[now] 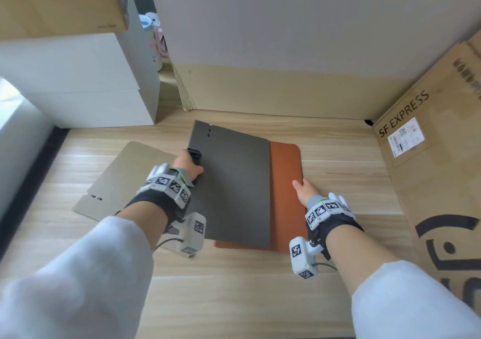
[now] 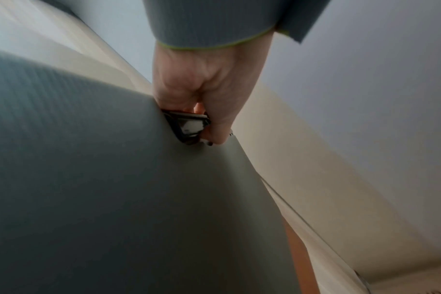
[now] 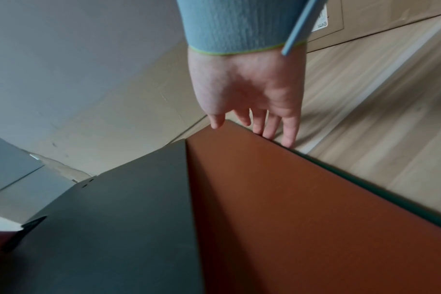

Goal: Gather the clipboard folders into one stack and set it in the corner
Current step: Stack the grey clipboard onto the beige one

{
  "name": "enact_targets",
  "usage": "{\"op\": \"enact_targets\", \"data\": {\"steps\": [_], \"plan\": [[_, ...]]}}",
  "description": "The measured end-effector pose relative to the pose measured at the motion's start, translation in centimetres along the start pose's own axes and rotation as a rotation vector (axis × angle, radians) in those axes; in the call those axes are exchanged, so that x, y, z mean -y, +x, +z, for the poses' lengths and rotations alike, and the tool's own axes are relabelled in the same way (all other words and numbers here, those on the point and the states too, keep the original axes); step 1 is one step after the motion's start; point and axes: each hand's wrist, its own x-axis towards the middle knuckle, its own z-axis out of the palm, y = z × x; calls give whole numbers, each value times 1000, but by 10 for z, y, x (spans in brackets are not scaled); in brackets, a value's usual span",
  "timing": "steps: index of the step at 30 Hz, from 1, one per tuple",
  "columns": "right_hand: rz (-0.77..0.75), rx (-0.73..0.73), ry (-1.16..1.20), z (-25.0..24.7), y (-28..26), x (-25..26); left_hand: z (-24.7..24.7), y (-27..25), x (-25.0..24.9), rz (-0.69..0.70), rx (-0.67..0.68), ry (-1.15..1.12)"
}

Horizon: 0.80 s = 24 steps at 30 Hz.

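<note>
White sleeves nearest in head view. Left hand (image 1: 188,165) grips black clip (image 1: 195,154) of grey folder (image 1: 234,182), likely to drag it square over orange folder (image 1: 285,195), table (image 1: 234,286) centre. Tan folder (image 1: 125,180) at 9 o'clock, not yet stacked.

Left wrist view: fingers curled round clip (image 2: 189,127); grey cover matte, plain.

Right wrist view: right hand (image 3: 249,95) relaxed, fingertips (image 3: 288,142) touching orange folder's (image 3: 302,218) edge, probably steadying it.

Left hand (image 1: 188,166) grips dark grey folder (image 1: 234,187) at its clip edge — overlaps orange folder (image 1: 285,182); right hand (image 1: 304,190) at orange's right edge; tan folder (image 1: 125,180) left.
</note>
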Motion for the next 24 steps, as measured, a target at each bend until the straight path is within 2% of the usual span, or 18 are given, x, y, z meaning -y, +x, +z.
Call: {"op": "enact_targets", "data": {"steps": [6, 10, 19, 24], "plan": [[-13, 49, -19, -5, 1, -9, 58, -12, -30, -19, 46, 36], [-21, 72, -14, -6, 1, -11, 78, -13, -34, -57, 70, 108], [-10, 54, 13, -9, 6, -15, 95, -18, -45, -65, 109, 154], [-4, 12, -56, -10, 9, -16, 96, -17, -43, -59, 148, 192]]}}
